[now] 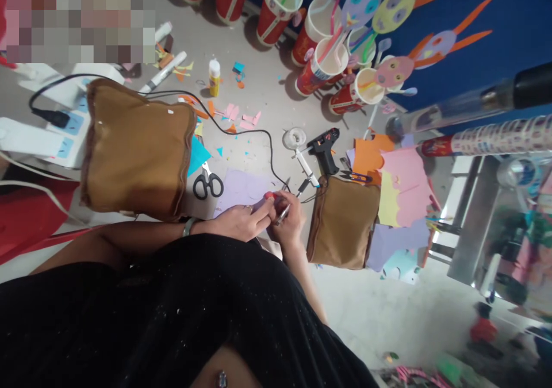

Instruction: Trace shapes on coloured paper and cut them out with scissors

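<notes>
My left hand [244, 221] is closed, its fingertips pinching a small red piece [269, 195] whose kind I cannot make out. Touching it from the other side, my right hand [291, 218] is closed around a slim silver pen-like tool [282, 214]. Both hands meet over a sheet of lilac paper [241, 187] on the table. Black-handled scissors [208, 184] lie left of the hands. A black glue gun [325, 149] rests just beyond the right hand, beside a white marker-like stick [306, 166] and a roll of clear tape [294, 138].
Brown cushions [138, 152] lie on both sides, with coloured paper sheets [405, 175] at right. Red paper cups [278, 17] with straws and paper animal faces stand behind. A glue stick [214, 79], paper scraps, a black cable [241, 129] and a power strip [73, 129] also lie around.
</notes>
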`<action>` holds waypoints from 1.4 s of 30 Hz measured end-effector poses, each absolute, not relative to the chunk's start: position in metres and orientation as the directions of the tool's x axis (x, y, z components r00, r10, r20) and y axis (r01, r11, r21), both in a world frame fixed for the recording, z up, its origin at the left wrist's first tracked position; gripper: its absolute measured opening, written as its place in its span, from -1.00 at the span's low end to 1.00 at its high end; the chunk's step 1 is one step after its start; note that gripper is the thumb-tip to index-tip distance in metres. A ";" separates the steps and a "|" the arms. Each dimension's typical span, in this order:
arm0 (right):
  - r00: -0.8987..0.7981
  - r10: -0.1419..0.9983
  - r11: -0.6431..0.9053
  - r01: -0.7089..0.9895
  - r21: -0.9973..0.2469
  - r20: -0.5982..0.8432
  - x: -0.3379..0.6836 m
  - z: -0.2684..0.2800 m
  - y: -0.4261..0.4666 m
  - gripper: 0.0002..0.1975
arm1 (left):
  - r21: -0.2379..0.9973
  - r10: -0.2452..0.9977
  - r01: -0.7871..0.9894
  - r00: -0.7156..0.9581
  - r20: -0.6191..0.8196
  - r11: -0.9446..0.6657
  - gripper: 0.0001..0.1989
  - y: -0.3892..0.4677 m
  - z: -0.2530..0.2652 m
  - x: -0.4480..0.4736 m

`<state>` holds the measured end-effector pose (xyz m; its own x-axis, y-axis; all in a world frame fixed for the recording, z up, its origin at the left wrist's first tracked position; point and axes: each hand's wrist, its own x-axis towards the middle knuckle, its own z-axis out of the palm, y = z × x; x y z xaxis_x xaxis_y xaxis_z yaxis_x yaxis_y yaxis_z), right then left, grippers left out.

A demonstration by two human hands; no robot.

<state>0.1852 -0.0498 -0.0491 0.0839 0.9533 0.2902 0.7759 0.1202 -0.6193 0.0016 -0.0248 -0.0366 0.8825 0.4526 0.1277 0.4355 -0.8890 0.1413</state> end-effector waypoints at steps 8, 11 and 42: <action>0.112 0.955 0.102 0.742 -0.663 0.273 0.187 -0.052 -0.052 -0.68 | 0.119 0.485 0.470 0.846 0.223 -0.875 -0.66 -0.025 -0.041 0.005; 0.096 0.953 0.126 0.737 -0.665 0.287 0.189 -0.053 -0.051 -0.66 | 0.131 0.488 0.470 0.831 0.269 -0.873 -0.66 -0.026 -0.046 0.005; 0.318 0.893 0.085 0.577 -0.813 0.319 0.207 -0.029 -0.050 -0.67 | 0.179 0.466 0.446 0.880 0.091 -0.877 -0.70 -0.023 -0.031 0.000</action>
